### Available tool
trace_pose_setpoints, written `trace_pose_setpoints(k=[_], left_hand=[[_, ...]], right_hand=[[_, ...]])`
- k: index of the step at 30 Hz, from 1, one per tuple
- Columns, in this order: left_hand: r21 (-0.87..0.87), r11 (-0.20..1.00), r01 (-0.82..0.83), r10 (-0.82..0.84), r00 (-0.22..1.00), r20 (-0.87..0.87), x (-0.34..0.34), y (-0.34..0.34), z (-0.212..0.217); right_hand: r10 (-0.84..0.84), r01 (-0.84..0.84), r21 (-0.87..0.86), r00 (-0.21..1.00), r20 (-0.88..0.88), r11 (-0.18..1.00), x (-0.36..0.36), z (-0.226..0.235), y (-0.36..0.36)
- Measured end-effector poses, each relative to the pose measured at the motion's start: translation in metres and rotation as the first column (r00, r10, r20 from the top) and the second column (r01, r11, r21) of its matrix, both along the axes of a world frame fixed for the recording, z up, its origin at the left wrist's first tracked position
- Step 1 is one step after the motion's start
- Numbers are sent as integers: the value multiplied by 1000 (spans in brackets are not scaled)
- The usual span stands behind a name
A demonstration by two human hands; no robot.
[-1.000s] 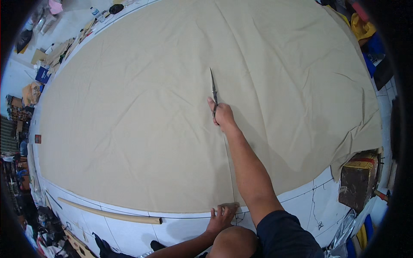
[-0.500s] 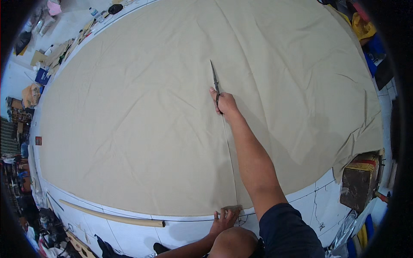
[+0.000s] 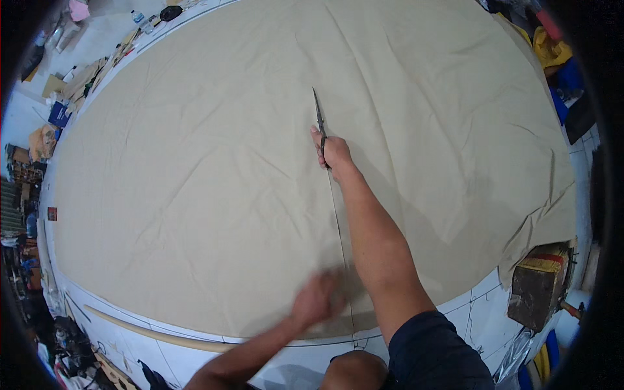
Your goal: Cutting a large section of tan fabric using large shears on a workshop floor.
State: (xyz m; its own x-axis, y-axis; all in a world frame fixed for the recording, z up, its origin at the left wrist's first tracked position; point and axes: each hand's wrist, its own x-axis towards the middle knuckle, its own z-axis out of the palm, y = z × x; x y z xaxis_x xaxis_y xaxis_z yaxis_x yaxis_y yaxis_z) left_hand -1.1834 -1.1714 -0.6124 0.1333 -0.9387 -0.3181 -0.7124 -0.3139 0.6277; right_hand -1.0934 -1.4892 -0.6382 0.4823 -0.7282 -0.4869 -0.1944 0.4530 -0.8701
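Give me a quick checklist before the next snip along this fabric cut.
1. Right hand grips the scissors: ok.
2. Blades point away along the cut line: ok.
3. Left hand on the beige fabric near the cut's start: blurred, cannot tell if it is pressing.
4. Fabric ahead of the blades lies flat, only light creases: ok.
5. Nothing lies on the cloth in the blades' path: ok.

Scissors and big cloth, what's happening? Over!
Right hand grips grey metal scissors, blades on beige cloth sheet. Left hand flat on cloth. Nothing blocking.
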Motion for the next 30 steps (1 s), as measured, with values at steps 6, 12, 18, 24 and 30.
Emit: trace_pose_setpoints(k=[6, 12, 18, 24, 30], left_hand=[[-316, 909, -273, 395, 806, 442, 105, -143, -23], [-171, 944, -284, 331, 821, 466, 107, -155, -26], [-106, 951, -292, 308, 843, 441, 111, -162, -20], [-46, 951, -307, 299, 867, 398, 116, -164, -19], [-17, 954, -299, 282, 875, 394, 116, -162, -30]], right_hand=[[17, -21, -41, 995, -100, 999, -1, -9, 4], [-8, -6, -82, 985, -171, 997, -2, -3, 5], [36, -32, 27, 991, -130, 999, 8, 16, -18], [111, -103, 74, 987, -113, 992, 22, 1, -42], [47, -43, 26, 985, -168, 999, 19, -17, -35]])
